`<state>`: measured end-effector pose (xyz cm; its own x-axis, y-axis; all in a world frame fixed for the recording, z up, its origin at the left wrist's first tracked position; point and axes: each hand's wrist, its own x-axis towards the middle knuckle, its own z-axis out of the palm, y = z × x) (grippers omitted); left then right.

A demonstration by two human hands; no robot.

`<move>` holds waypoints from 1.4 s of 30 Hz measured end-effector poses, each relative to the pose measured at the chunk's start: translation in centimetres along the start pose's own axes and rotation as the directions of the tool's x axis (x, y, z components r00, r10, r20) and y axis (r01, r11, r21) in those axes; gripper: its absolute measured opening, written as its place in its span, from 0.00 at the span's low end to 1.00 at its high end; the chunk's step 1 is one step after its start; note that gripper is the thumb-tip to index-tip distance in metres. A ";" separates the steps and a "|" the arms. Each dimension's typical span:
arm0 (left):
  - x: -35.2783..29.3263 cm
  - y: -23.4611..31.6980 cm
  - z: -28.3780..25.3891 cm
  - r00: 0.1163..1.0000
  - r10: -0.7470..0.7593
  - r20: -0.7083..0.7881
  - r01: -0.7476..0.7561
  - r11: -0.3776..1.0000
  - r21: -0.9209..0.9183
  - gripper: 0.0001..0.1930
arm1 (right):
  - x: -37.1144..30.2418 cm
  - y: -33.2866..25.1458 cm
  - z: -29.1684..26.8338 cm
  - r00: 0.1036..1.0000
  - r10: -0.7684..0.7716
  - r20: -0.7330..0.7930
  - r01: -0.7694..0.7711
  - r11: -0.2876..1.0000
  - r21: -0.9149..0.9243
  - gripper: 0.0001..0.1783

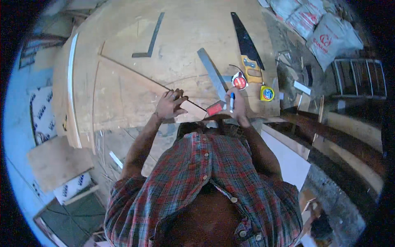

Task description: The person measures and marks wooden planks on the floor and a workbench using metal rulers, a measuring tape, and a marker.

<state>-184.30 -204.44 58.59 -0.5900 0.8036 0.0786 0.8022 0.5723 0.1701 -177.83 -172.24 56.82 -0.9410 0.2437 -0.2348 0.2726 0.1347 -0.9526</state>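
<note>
A broad, pale wooden worktop [111, 29] fills the middle of the room, with a light blue wall [18, 136] on the left and a white printed sheet [42, 119] and a brown board [59, 162] beside it. On the far right, pale sacks [336, 39] are piled near a metal frame [360, 78], while a white panel [288, 160] lies nearer, beside long wooden boards and grey floor [343, 212]. The light is dim and cool, bluest along the left wall.

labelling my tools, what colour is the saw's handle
Saw's handle: yellow-tan, clearest in the head view.
</note>
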 end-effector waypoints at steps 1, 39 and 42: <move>0.4 0.0 0.0 1.000 -0.017 -0.008 0.016 0.999 -0.030 0.32 | -0.4 -0.6 -0.3 1.000 -0.004 -0.024 0.006 0.997 0.078 0.11; 7.3 -5.2 2.2 0.921 0.307 0.241 -0.201 0.903 -0.380 0.39 | -8.7 2.8 16.2 0.982 -0.182 -0.058 0.118 0.816 -0.565 0.25; 7.1 -5.0 2.3 0.928 0.313 0.200 -0.237 0.914 -0.330 0.35 | -9.0 2.7 16.1 0.991 -0.130 0.013 0.108 0.753 -0.649 0.27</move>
<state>-192.30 -201.21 56.00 -0.2781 0.9579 -0.0706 0.8427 0.2786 0.4606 -171.85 -189.52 53.29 -0.9711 0.2113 -0.1113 0.2342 0.7508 -0.6177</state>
